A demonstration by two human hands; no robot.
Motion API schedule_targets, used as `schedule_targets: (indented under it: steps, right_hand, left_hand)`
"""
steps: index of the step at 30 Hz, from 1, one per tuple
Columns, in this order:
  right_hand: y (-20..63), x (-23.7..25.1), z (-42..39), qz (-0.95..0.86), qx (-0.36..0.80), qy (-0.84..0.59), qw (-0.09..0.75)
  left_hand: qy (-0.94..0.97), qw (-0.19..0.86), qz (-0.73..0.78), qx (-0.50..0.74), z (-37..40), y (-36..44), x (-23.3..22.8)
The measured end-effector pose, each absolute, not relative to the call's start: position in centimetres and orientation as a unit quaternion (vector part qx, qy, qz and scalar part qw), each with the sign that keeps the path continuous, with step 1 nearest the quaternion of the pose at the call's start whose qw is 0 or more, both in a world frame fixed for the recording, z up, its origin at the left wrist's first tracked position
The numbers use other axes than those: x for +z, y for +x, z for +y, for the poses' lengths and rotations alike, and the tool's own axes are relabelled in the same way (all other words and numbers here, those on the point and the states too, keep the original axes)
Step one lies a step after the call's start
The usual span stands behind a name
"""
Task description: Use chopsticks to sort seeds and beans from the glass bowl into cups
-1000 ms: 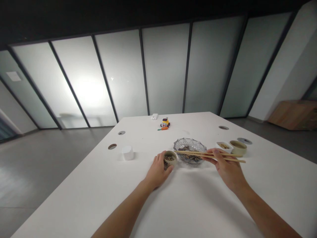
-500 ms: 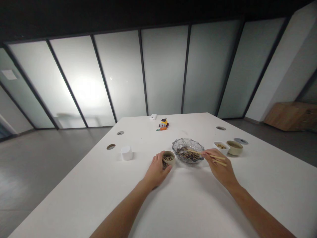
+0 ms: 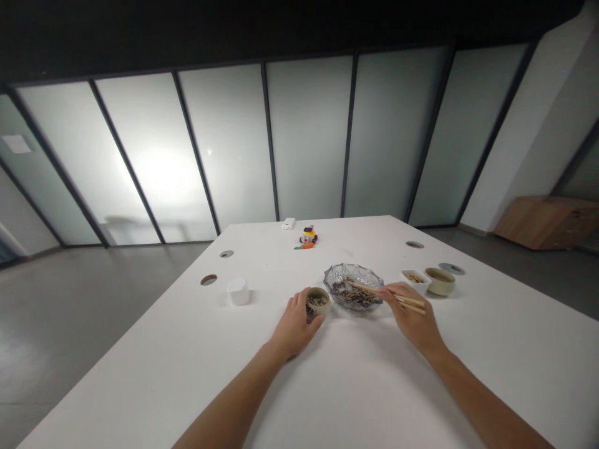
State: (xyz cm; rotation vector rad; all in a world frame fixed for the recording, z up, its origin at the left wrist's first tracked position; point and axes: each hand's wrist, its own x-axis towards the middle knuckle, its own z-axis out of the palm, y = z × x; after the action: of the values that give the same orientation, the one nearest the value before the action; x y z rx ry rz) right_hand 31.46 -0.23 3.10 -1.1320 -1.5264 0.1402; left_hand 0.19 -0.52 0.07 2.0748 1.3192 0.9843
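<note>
My left hand [image 3: 296,325] is wrapped round the left side of a small beige cup [image 3: 324,309] standing on the table. Thin dark pieces, perhaps seeds, lie inside that cup. In my right hand [image 3: 416,318] is a pair of wooden chopsticks [image 3: 407,302], their tips down in a clear cut-glass bowl [image 3: 374,279]. Many striped, dark and tan pieces like sunflower seeds [image 3: 355,295] cover the bowl's bottom. Whether the chopstick tips pinch a seed is too small to tell.
Right of the bowl stand a white square dish [image 3: 423,288] with tan pieces and a second beige cup [image 3: 442,288]. A white container [image 3: 239,292] is at left. Farther back are a yellow toy vehicle [image 3: 308,234], a toy carrot [image 3: 306,246] and a white device [image 3: 289,223]. Round holes pierce the white table [image 3: 187,374].
The view has shifted slightly. My right hand and the chopsticks stay at the glass bowl, with the tips slightly farther left. My left hand keeps its hold on the cup.
</note>
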Motion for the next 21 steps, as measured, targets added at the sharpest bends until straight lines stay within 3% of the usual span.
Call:
schedule_targets:
  steps: [11,21]
  right_hand:
    - [31.5,2.9,0.3,-0.453,0.32,-0.396,0.732]
    - [30.0,3.5,-0.7,-0.51,0.368,-0.388,0.673]
  left_hand:
    - [0.761,0.245,0.493,0.342,-0.7,0.3,0.4]
    - [0.761,0.247,0.483,0.357,-0.7,0.2,0.3]
